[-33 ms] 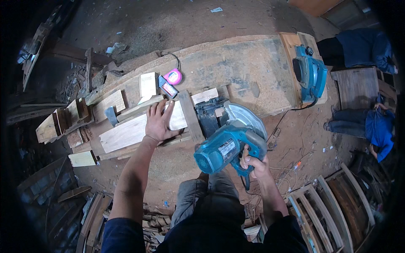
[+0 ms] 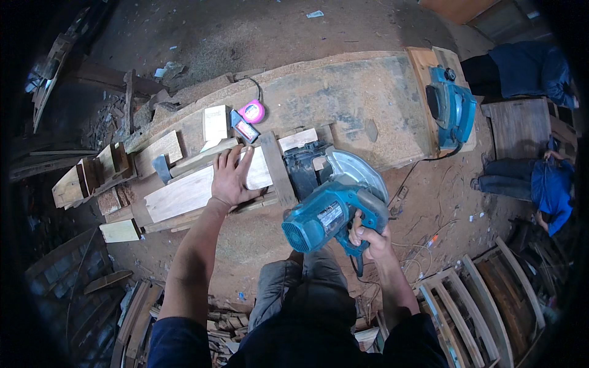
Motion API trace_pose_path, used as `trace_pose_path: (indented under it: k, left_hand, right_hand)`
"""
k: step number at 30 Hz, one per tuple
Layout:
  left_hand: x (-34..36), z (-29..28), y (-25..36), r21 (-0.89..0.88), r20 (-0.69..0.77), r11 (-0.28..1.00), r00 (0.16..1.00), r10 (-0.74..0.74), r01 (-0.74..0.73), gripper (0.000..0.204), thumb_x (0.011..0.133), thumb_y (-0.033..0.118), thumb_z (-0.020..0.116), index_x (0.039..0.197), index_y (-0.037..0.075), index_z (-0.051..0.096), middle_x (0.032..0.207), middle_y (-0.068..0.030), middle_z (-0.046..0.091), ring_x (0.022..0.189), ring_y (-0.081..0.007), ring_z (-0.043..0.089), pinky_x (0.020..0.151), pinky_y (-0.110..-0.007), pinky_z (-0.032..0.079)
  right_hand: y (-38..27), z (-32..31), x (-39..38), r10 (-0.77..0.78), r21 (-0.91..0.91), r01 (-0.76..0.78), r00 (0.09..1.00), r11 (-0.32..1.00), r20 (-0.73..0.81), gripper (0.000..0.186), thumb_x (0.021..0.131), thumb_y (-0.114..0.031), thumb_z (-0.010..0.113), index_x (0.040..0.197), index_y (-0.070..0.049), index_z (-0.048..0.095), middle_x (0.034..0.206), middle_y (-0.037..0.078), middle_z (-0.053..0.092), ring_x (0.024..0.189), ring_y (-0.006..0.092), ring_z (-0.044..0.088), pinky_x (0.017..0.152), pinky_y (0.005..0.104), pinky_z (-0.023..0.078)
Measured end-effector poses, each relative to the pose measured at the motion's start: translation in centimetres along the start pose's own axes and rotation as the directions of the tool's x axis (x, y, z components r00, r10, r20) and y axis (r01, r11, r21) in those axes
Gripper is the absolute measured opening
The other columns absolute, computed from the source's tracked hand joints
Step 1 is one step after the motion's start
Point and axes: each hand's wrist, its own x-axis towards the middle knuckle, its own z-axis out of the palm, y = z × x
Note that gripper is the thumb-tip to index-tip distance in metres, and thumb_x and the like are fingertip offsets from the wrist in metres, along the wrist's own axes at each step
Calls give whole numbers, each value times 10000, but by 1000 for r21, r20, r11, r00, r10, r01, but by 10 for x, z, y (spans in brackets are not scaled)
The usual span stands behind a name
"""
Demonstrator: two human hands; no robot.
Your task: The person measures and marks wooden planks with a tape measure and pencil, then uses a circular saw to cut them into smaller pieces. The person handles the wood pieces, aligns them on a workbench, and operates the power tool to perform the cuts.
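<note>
My right hand (image 2: 372, 241) is closed around the rear handle of a blue circular saw (image 2: 319, 218). The saw's metal blade guard (image 2: 356, 168) faces away from me, and its dark base plate (image 2: 302, 170) rests at the right end of the workpiece. With fingers spread, my left hand (image 2: 232, 178) lies across a pale wooden board (image 2: 178, 195), its thumb toward the near edge. Between hand and saw, a darker wooden strip (image 2: 278, 168) crosses over the board. The blade itself is hidden from view.
The workbench (image 2: 319, 92) carries a pink tape measure (image 2: 251, 111), a small dark blue box (image 2: 244, 127), a wood block (image 2: 216, 124), a hammer or hatchet head (image 2: 162, 168) and a blue electric planer (image 2: 451, 107). Cords (image 2: 423, 257) trail over the floor. Two people (image 2: 552, 190) are at the right.
</note>
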Motion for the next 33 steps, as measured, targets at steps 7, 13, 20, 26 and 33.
trace_pose_path:
  k: [7, 13, 20, 26, 33]
  left_hand:
    - [7, 1, -5, -15, 60, 999, 998, -31, 32, 1197, 557, 568, 857, 1580, 177, 373, 1522, -177, 386, 1395, -427, 341, 1206, -590, 197]
    - [8, 0, -6, -47, 45, 999, 999, -18, 21, 1212, 536, 550, 868, 1582, 192, 371, 1533, -168, 375, 1395, -427, 342, 1209, -594, 199]
    - [7, 0, -6, -70, -7, 998, 1000, -5, 5, 1217, 524, 569, 864, 1578, 201, 382, 1537, -162, 380, 1388, -435, 350, 1200, -604, 211]
    - [7, -1, -6, -56, 11, 998, 1000, -16, 17, 1210, 542, 607, 851, 1582, 213, 375, 1539, -162, 377, 1386, -437, 349, 1201, -608, 211]
    - [7, -1, -6, -57, 39, 998, 999, -27, 29, 1204, 563, 658, 829, 1585, 215, 372, 1550, -160, 356, 1394, -435, 330, 1202, -610, 198]
  right_hand:
    - [-5, 6, 16, -35, -20, 35, 999, 999, 26, 362, 830, 7, 665, 1164, -8, 526, 771, 84, 579, 610, 169, 547, 591, 342, 460]
    - [-8, 11, 24, -33, -10, 33, 999, 999, 14, 353, 827, 15, 658, 1154, -8, 529, 764, 85, 574, 604, 171, 541, 589, 344, 458]
    - [-11, 18, 35, -37, -54, 36, 999, 998, -7, 357, 806, -47, 655, 1141, -1, 541, 759, 91, 572, 580, 187, 541, 563, 343, 449]
    - [-14, 23, 45, -54, -64, 55, 998, 996, 17, 335, 817, -40, 655, 1129, 11, 545, 739, 82, 574, 575, 177, 542, 566, 343, 449]
    - [-21, 33, 57, -67, -30, 67, 998, 997, 6, 342, 832, -9, 647, 1155, 27, 541, 732, 74, 583, 579, 161, 546, 573, 342, 454]
